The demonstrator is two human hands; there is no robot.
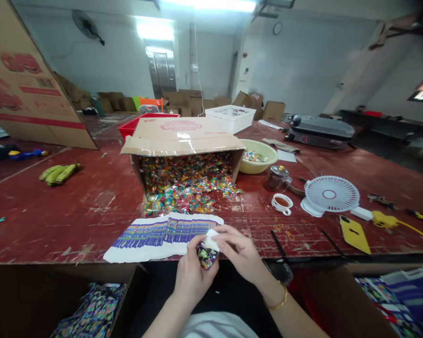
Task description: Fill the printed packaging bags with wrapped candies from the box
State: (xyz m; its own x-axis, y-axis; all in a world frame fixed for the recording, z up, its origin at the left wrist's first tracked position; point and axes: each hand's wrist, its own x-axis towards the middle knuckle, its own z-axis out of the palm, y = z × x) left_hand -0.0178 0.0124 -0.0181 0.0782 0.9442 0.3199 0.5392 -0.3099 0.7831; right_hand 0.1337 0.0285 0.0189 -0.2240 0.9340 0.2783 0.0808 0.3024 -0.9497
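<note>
Printed packet [207, 259] sits at the red table's [91, 197] near edge, beside overlapping packets [158, 234]; on my feed, my left hand [194, 274] grips its body, my right hand [242, 256] pinching its white top [211, 238].

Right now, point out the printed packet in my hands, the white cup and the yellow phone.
Printed packet [207, 258], head view: patterned face.
White cup [278, 209], head view: outer wall.
Yellow phone [354, 236], head view: middle of its back.

Shiny plastic packets [183, 199], matt cardboard box [176, 141], scuffed, glossy tabletop [91, 202]
</note>
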